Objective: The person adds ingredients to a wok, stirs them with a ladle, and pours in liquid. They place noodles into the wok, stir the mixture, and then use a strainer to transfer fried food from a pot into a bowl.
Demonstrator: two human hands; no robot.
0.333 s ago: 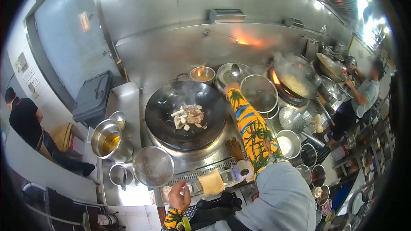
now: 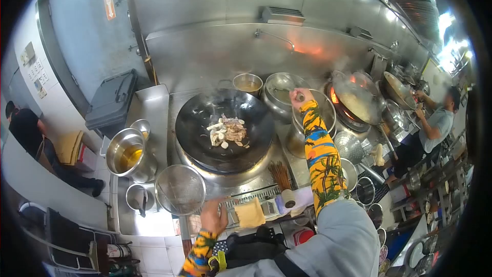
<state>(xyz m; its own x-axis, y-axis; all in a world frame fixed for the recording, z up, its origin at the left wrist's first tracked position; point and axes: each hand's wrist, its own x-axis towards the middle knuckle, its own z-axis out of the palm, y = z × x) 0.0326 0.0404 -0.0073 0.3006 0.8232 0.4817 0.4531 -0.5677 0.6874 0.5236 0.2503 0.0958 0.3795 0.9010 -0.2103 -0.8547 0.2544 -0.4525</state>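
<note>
My right hand is closed around the handle of a ladle, whose end shows in the fist. It hangs over the rims of a metal pot and a tall strainer pot; the ladle's bowl is hidden. My left hand is near the stove's front edge, fingers loosely bent and apart, nothing visible in them. Beside it are a folded yellow cloth and a round mesh strainer. Pale slices and browned pieces of food lie in the large black wok.
At left stands a metal pot of yellow oil. A bamboo brush leans at the stove front. Flames burn under a steaming wok at right. A co-worker holds another wok; another person is far left.
My right hand has moved right and slightly up in the picture; the ladle's bowl has gone out of sight. My left hand has moved up toward the stove edge. The view has shifted slightly.
</note>
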